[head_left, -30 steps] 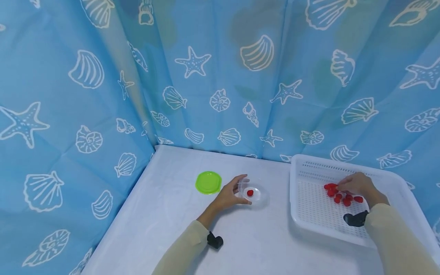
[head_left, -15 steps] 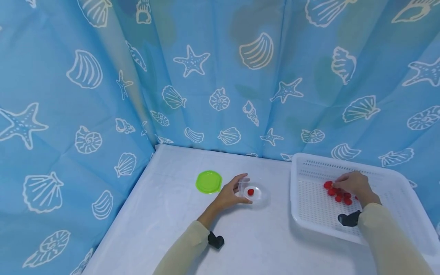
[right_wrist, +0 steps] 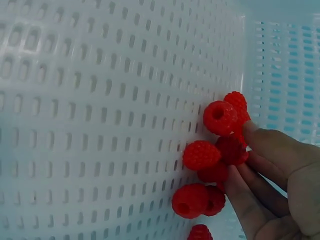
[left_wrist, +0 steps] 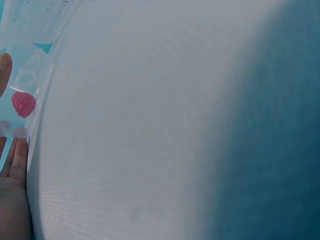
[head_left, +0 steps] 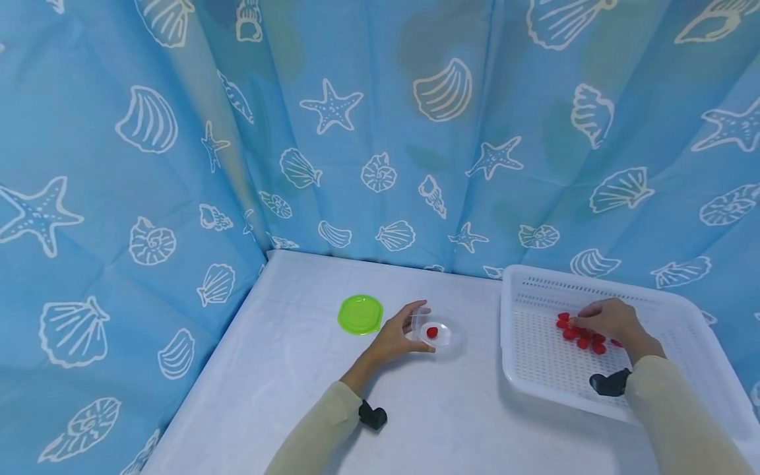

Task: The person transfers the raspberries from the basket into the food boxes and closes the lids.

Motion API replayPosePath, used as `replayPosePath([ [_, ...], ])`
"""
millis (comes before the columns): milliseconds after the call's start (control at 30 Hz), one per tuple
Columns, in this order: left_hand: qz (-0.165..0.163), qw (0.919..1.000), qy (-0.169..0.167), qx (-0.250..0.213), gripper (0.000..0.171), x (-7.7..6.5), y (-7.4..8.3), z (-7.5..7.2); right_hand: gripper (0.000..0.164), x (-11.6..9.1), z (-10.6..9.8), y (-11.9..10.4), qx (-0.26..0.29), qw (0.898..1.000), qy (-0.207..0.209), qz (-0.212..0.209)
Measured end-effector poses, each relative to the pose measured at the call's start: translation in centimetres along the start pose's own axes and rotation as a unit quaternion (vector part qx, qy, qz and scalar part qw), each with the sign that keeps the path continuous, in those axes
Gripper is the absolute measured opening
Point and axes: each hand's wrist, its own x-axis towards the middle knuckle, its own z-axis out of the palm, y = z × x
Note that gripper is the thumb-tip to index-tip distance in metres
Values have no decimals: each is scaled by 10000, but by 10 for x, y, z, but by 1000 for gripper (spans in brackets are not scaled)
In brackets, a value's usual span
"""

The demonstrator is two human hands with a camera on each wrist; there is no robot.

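Observation:
My left hand (head_left: 394,338) curls thumb and fingers round the side of a clear plastic container (head_left: 454,340) on the table. One red raspberry (head_left: 432,332) lies inside it, seen also as a raspberry (left_wrist: 23,104) in the left wrist view. My right hand (head_left: 614,322) reaches into a white perforated basket (head_left: 534,389), among several raspberries (head_left: 583,344). In the right wrist view, its thumb and fingers pinch a dark red raspberry (right_wrist: 229,148), partly hidden. Other raspberries (right_wrist: 201,155) lie close against the fingers.
A bright green lid (head_left: 360,315) lies flat on the white-covered table (head_left: 285,369), left of the container. Behind and to the left hangs a blue curtain (head_left: 356,145) with shell and starfish prints. The basket's raised rim surrounds the right hand's work.
My right hand has shifted a little to the left over the raspberries, and some of them have moved slightly left. My left hand and the container have stayed in place.

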Motion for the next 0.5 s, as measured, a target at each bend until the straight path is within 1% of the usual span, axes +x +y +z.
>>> replayPosePath([
  [333, 40, 10000, 18, 15, 94, -2, 1, -1, 51, -6, 2, -4, 68, 9997, 89, -221],
  [500, -9, 10000, 18, 38, 93, -1, 3, 0, 51, -6, 2, -5, -77, 9996, 69, -273],
])
